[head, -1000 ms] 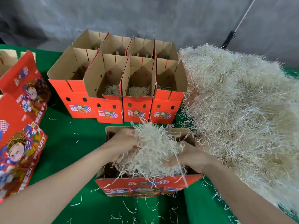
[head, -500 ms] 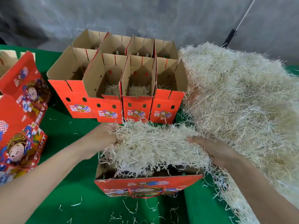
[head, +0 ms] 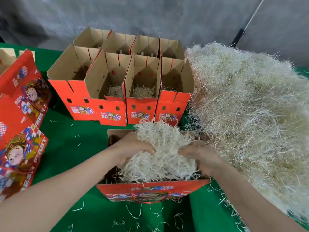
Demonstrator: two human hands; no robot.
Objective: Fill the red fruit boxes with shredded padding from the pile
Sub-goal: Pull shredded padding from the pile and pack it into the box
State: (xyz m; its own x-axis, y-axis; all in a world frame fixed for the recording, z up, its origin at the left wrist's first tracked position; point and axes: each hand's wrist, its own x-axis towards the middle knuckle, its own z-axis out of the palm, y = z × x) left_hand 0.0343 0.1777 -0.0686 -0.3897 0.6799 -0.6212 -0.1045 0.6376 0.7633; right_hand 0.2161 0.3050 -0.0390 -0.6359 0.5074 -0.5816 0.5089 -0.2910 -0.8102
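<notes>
Fingers (head: pixel 151 150) of both hands are curled into the padding clump (head: pixel 163 144), left hand (head: pixel 133 148) and right hand (head: pixel 204 158) gripping it from either side, heaped above the rim of the near red box (head: pixel 150 190) on the green desk (head: pixel 75 148). Step looks like stuffing: wad in the opening, not yet seated. Next move likely needs a push down and spread to the corners, then another grab from the pile (head: pixel 250 106) just right; boxes behind (head: pixel 142 108) show only thin padding.
</notes>
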